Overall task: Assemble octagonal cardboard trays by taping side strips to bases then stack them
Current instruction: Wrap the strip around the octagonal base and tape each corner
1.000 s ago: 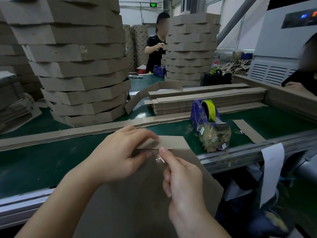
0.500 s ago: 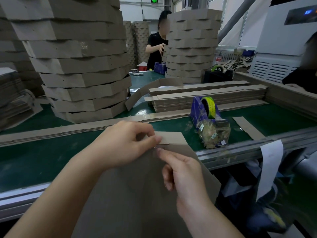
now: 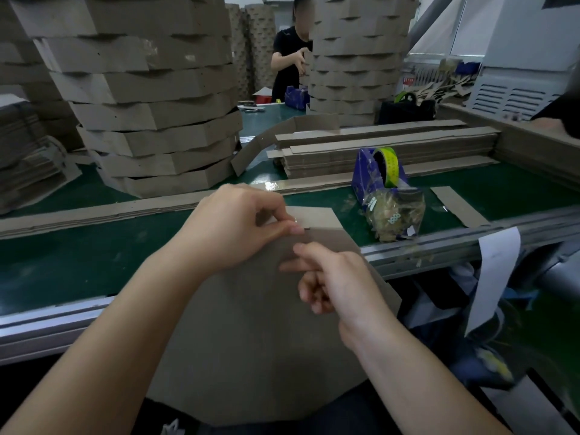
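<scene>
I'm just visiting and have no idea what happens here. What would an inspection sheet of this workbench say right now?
Surface: green belt between metal rails.
Job's things: cardboard base overlapping the near rail, side strip at its far edge; blue tape dispenser; pile of flat strips; tall stack of finished trays.
Clutter: loose cardboard offcut; white paper slip hanging off the rail.
Grips: left hand pinches the side strip at the seam; right hand blurred, fingers curled over the base, hold unclear.
Cables: nothing seen.
Surroundings: another person working by a second tray stack; grey vented machine.
</scene>
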